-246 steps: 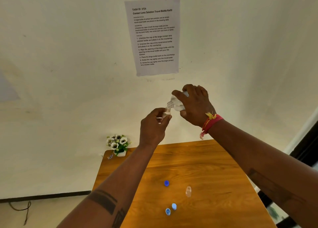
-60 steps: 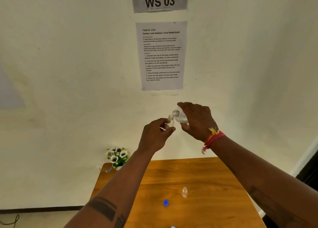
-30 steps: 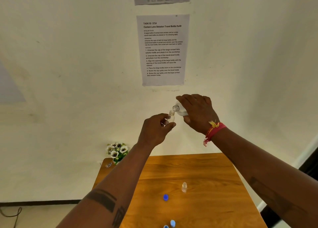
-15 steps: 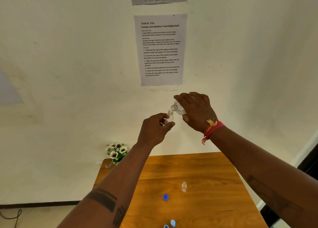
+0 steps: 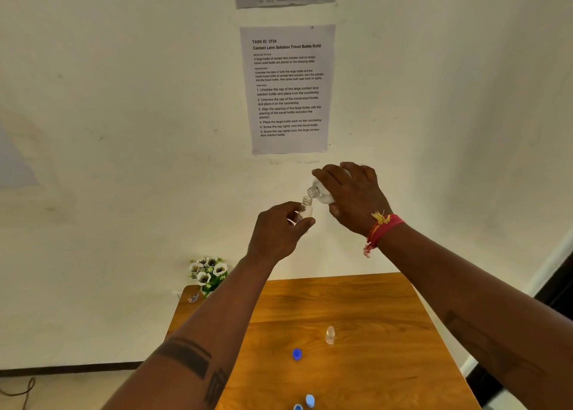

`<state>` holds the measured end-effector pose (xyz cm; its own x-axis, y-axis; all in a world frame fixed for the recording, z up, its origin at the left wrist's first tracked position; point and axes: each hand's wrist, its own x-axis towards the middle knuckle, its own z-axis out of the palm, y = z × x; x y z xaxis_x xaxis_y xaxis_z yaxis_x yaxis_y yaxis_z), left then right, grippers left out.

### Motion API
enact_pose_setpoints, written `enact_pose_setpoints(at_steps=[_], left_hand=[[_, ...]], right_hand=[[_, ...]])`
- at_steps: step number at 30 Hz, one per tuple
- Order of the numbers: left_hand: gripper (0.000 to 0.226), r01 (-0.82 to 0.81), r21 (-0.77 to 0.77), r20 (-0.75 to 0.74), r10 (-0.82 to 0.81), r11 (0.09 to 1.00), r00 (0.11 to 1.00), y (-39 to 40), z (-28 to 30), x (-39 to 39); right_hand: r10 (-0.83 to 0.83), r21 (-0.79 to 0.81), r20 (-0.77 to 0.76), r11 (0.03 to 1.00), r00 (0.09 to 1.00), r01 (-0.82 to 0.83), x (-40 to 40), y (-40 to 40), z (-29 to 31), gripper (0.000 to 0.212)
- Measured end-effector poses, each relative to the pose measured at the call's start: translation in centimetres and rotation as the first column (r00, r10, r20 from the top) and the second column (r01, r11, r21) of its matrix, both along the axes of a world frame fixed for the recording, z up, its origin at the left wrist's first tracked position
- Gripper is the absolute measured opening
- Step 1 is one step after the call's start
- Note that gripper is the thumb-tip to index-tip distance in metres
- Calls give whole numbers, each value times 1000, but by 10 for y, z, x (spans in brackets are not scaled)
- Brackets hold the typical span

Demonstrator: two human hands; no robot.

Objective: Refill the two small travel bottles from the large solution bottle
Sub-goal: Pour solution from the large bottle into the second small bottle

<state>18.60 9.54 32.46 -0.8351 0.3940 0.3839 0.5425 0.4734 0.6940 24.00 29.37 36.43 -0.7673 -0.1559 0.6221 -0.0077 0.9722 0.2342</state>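
High above the table, my left hand (image 5: 280, 230) grips a small clear travel bottle (image 5: 307, 209) upright, its mouth uncapped. My right hand (image 5: 353, 197) holds the large solution bottle (image 5: 321, 192) tipped sideways, its open neck just above and right of the small bottle's mouth. Fingers hide most of both bottles. A second small clear travel bottle (image 5: 330, 334) stands uncapped on the wooden table (image 5: 387, 332).
Three blue caps lie on the table: one (image 5: 297, 354) left of the standing bottle, two (image 5: 310, 400) (image 5: 298, 407) at the near edge. A small pot of white flowers (image 5: 209, 273) sits at the far-left corner. An instruction sheet (image 5: 288, 89) hangs on the wall.
Over the last second both hands have stayed nearly still, with the large bottle's neck tilted at the small bottle's mouth. The view has shifted only slightly.
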Motion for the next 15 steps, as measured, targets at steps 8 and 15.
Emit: enact_pose_setpoints(at_steps=[8, 15], left_hand=[[33, 1, 0, 2, -1, 1000, 1000, 1, -1, 0], [33, 4, 3, -6, -3, 1000, 1000, 2, 0, 1]], right_hand=[[2, 5, -6, 1000, 1000, -2, 1, 0, 0, 71], [0, 17, -5, 1000, 1000, 0, 2, 0, 3, 71]])
